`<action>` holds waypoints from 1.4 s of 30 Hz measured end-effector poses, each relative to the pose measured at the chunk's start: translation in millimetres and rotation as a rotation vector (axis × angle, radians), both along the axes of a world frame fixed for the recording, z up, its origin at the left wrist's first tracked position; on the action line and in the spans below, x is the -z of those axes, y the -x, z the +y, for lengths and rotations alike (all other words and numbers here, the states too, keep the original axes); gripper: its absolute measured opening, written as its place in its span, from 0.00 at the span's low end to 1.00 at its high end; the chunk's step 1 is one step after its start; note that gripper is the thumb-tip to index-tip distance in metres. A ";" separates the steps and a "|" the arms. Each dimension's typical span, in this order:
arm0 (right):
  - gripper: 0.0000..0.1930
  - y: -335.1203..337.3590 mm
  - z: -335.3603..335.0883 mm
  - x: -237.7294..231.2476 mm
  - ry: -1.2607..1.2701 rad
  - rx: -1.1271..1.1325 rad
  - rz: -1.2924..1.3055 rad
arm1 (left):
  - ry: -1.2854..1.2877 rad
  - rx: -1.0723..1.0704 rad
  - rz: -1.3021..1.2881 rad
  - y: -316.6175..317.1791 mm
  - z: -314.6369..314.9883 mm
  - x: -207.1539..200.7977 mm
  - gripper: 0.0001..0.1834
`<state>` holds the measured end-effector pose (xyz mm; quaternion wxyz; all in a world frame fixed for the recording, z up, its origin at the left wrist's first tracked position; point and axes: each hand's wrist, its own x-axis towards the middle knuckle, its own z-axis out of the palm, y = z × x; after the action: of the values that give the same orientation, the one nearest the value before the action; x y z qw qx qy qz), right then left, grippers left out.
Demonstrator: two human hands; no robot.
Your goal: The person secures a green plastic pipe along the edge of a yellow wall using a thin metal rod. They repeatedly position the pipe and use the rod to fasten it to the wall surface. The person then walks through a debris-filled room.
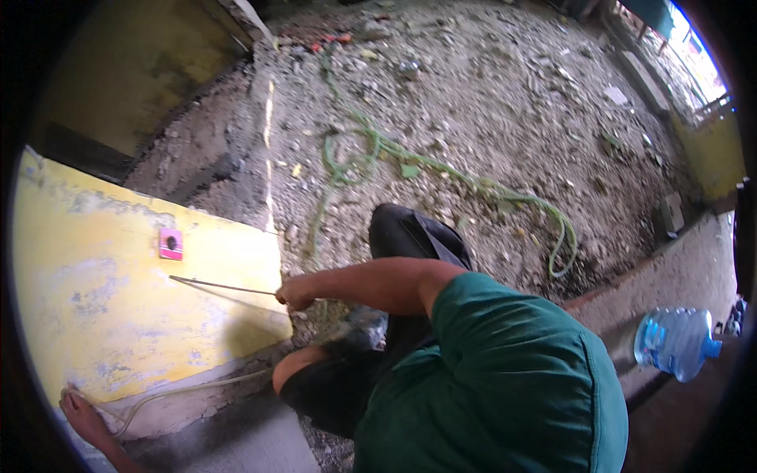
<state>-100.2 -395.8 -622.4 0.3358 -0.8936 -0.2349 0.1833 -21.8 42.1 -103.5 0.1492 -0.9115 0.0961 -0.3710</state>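
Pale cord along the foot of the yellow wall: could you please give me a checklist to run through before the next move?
1. Left hand at the end of the pale cord: ok, it rests there at the foot of the yellow wall.
2. Grip closed on the cord: cannot tell.
3. Cord's far end secured: cannot tell, it runs out of sight by the co-worker's knee.
4. Co-worker's hand holds the thin rod against the wall: ok.
5. Right hand free: cannot tell, not in view.
6. Green hose away from the wall: ok.
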 end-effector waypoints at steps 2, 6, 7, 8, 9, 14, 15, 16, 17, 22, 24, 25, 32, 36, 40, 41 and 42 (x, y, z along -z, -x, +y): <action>0.21 10.7 -7.6 -4.2 -0.038 0.067 0.027 | 0.101 0.081 0.006 8.5 -3.9 4.8 0.18; 0.19 19.0 -13.8 -13.3 -0.059 0.057 -0.010 | 0.184 0.145 -0.048 28.3 -28.9 9.9 0.16; 0.19 19.6 -13.1 -14.2 -0.062 0.058 -0.009 | 0.195 0.175 -0.070 31.2 -33.9 9.6 0.16; 0.19 19.4 -12.3 -14.5 -0.050 0.057 0.021 | 0.194 0.163 -0.064 33.2 -37.4 8.8 0.17; 0.19 18.3 -11.9 -14.6 -0.058 0.043 0.002 | 0.195 0.151 -0.059 34.3 -39.3 8.0 0.17; 0.20 18.7 -9.0 -10.6 -0.022 0.041 0.029 | 0.142 0.130 -0.084 36.7 -36.1 7.2 0.19; 0.20 19.5 -9.0 -10.0 -0.007 0.042 0.046 | 0.116 0.136 -0.108 37.3 -36.2 7.5 0.19; 0.20 20.3 -8.9 -9.9 -0.015 0.031 0.031 | 0.132 0.152 -0.099 38.3 -36.9 7.6 0.19; 0.20 20.6 -9.5 -10.1 -0.011 0.024 0.035 | 0.077 0.126 -0.124 39.5 -38.1 7.2 0.19; 0.21 24.5 -13.6 -13.7 0.028 0.021 0.043 | 0.048 0.006 -0.112 41.5 -40.8 -4.8 0.20; 0.21 26.0 -14.8 -15.8 0.039 0.039 0.053 | -0.019 0.004 -0.096 39.5 -33.4 -10.8 0.20; 0.22 26.8 -14.5 -16.5 0.044 0.045 0.061 | -0.024 0.010 -0.073 37.8 -27.6 -13.3 0.21; 0.20 27.9 -12.6 -10.7 0.019 0.016 0.049 | 0.054 -0.019 -0.151 12.3 16.3 -22.7 0.21; 0.21 29.7 -14.7 -12.5 0.009 0.039 0.054 | 0.107 -0.001 -0.137 9.6 19.1 -23.2 0.21; 0.26 30.9 -7.4 -67.1 -0.292 0.212 -0.102 | 0.332 0.092 -0.034 18.8 -9.2 -8.8 0.21; 0.27 28.5 0.1 -93.8 -0.460 0.240 -0.206 | 0.409 0.133 0.017 21.9 -20.9 -2.9 0.21; 0.27 23.8 12.8 -126.0 -0.634 0.280 -0.343 | 0.304 0.253 -0.069 24.3 -33.7 8.3 0.20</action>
<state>-124.0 -383.1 -496.4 0.5729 -0.7865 -0.2085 -0.0980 -46.1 8.3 -111.8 -0.0346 -0.8910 0.1478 -0.4279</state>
